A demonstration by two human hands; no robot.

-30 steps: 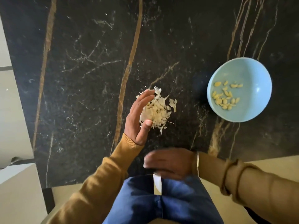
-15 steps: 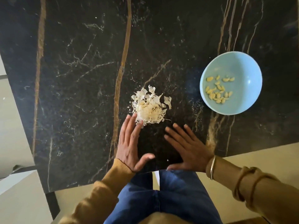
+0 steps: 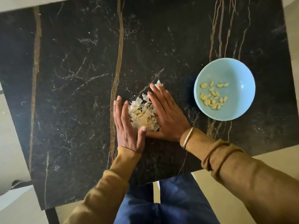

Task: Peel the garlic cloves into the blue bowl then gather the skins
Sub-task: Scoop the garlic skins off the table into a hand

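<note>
A heap of pale garlic skins [image 3: 144,114] lies on the black marble table [image 3: 72,78], near its middle. My left hand [image 3: 125,125] stands on its edge against the heap's left side, fingers straight. My right hand [image 3: 165,115] lies flat against the heap's right side, fingers straight, covering part of the skins. The two thumbs meet at the near side of the heap. One skin [image 3: 158,83] pokes out past my right fingertips. The blue bowl [image 3: 239,75] stands to the right and holds several peeled cloves [image 3: 212,96].
The table's near edge runs just above my blue-trousered legs [image 3: 161,204]. Pale floor [image 3: 13,143] shows to the left and the right of the table. A metal bangle [image 3: 187,138] sits on my right wrist.
Both hands slid forward from the near side of the table and closed in on the heap from left and right. The skins are pushed tighter together.
</note>
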